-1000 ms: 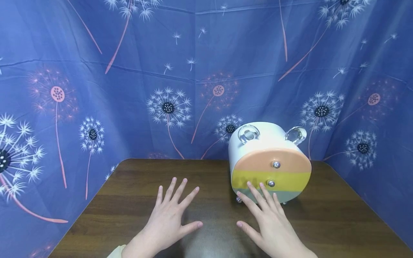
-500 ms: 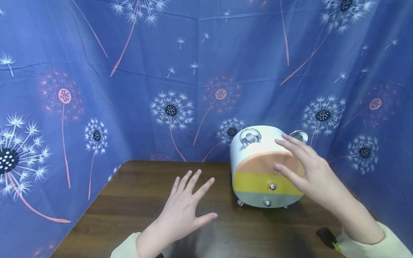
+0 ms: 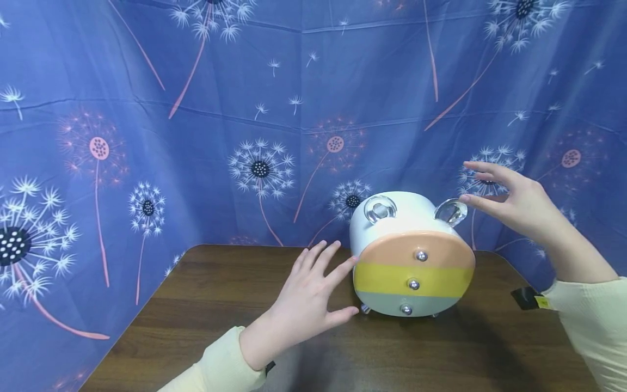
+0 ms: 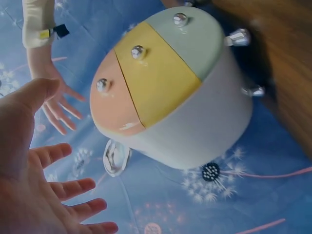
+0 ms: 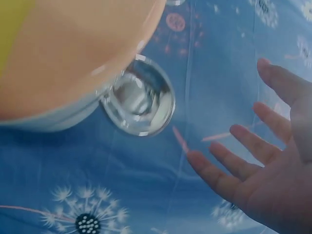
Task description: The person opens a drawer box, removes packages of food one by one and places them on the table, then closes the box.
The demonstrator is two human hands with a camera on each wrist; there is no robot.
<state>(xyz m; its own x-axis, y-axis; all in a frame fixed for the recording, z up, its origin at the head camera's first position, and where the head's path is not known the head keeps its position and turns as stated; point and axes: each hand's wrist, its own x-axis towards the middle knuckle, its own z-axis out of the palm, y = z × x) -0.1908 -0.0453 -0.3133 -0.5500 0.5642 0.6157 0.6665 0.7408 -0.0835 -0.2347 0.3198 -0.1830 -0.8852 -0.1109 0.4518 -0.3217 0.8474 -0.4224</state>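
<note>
A small white rounded drawer box (image 3: 392,223) stands on short silver feet at the right of the table. Its front has three bands, peach, yellow (image 3: 382,279) and grey-green, each with a round silver knob (image 3: 413,284). Two shiny silver ears (image 3: 451,212) rise from its top. My left hand (image 3: 306,296) is spread in front of the box's left side, holding nothing. Up beside the right ear is my right hand (image 3: 526,204), fingers extended and thumb apart. In the right wrist view a gap separates that hand (image 5: 258,170) from the silver ear (image 5: 139,97).
The box stands on a dark brown wooden table (image 3: 196,305). Blue cloth (image 3: 206,163) with a dandelion print hangs behind the table and along both sides. A black strap piece with a yellow tag (image 3: 531,298) hangs at my right sleeve.
My right hand has risen from before the box's front to beside its right ear. The left hand has moved right and slightly up, nearer the box. The view has shifted slightly.
</note>
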